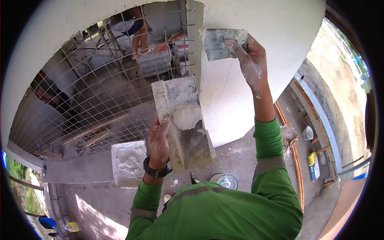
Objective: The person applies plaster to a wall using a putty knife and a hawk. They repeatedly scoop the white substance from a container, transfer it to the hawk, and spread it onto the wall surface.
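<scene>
My left hand [159,142] is wrapped round the side of a long rectangular plaster tray [178,152], smeared with grey residue. A pale lump of wet plaster [188,117] sits on the tray's middle. Raised higher, my right hand [253,64] grips a flat rectangular scraper [216,45], thumb on its near face. The scraper lies against or very close to the white wall [228,96], beside the edge of the grille opening. Dried plaster marks the right hand and wrist.
A metal grille [116,72] fills the opening at left, with two people beyond it. A plaster-covered white block [129,164] sits on the ledge. Below are a round bucket [227,181] and, to the right, wooden planks [295,172], a white pail [307,133] and a yellow-and-white bag [314,166].
</scene>
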Available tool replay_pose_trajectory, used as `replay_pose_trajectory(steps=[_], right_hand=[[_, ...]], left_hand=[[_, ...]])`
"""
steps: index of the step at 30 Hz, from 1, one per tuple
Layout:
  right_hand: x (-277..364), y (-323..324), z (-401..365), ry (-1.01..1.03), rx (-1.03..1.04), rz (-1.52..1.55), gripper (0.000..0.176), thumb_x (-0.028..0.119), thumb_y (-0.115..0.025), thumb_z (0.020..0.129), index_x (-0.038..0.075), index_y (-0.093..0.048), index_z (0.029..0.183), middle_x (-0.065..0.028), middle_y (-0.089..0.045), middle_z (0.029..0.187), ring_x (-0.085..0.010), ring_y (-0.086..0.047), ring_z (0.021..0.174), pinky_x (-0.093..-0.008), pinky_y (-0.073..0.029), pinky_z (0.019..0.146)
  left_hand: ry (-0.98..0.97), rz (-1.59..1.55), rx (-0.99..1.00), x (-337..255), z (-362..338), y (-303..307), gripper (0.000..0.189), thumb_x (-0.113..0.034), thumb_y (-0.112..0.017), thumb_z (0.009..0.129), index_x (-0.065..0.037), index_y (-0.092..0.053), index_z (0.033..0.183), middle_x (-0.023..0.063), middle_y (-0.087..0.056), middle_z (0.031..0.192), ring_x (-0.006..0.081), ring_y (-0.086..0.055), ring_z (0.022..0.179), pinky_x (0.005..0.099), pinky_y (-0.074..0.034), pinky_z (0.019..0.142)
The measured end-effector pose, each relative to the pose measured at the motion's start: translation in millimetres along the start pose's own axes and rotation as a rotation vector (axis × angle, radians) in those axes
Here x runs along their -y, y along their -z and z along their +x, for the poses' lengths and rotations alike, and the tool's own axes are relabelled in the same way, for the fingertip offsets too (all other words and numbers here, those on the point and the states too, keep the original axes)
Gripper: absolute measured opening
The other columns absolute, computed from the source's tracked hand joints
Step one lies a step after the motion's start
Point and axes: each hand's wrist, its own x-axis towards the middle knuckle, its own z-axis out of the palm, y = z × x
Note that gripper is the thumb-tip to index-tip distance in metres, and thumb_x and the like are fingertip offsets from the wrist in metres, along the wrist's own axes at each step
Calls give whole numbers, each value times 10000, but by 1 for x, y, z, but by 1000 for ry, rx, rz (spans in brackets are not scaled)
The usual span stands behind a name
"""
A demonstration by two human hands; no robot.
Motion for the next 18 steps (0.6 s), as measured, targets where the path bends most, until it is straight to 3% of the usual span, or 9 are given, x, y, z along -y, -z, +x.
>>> replay_pose_trajectory(steps=[5,8,11,12,13,15,18], right_hand=[[-37,-5,50,21,-136,86,228,156,-724,916,-22,-686,1053,-18,-709,921,-87,-583,795,-244,-478,739],[-38,-12,66,63,-318,-217,241,253,-754,882,41,-718,991,-29,-692,764,-112,-552,666,-303,-482,670],[-34,-3,60,77,-429,-330,199,206,-742,903,36,-717,1005,-8,-700,816,-75,-545,696,-246,-447,654],[-15,1,49,-27,-438,-409,212,207,-743,901,33,-720,1021,-21,-717,848,-83,-578,722,-248,-467,675],[-19,7,48,-26,-439,-409,212,207,-743,901,33,-720,1021,-21,-717,848,-83,-578,722,-248,-467,675],[-29,12,44,58,-411,-21,231,216,-745,900,34,-724,1042,-23,-723,861,-95,-594,718,-254,-479,680],[-17,-7,48,125,-353,-108,257,229,-745,901,29,-723,1062,-23,-729,896,-99,-610,762,-270,-496,704]], left_hand=[[95,-17,-60,-5,-7,10,495,-228,-488,1025,72,-434,1414,156,-539,1349,212,-544,1207,328,-410,1065],[82,44,-156,16,-13,28,420,-179,-478,1042,29,-451,1405,107,-600,1242,158,-566,1127,296,-443,986],[-2,173,-169,21,-22,42,435,-186,-490,1036,39,-447,1405,115,-592,1251,163,-569,1127,298,-451,981],[40,141,-201,16,-24,42,441,-193,-497,1034,39,-448,1405,116,-591,1250,165,-570,1124,298,-454,976],[84,108,-234,13,-25,39,448,-200,-504,1031,39,-448,1405,117,-591,1248,167,-571,1121,297,-457,970],[89,85,-232,10,-26,41,454,-211,-505,1031,39,-447,1406,116,-593,1242,167,-571,1119,296,-459,964],[100,43,-236,9,-26,42,457,-227,-503,1033,38,-450,1401,116,-600,1229,168,-574,1110,294,-462,953]])
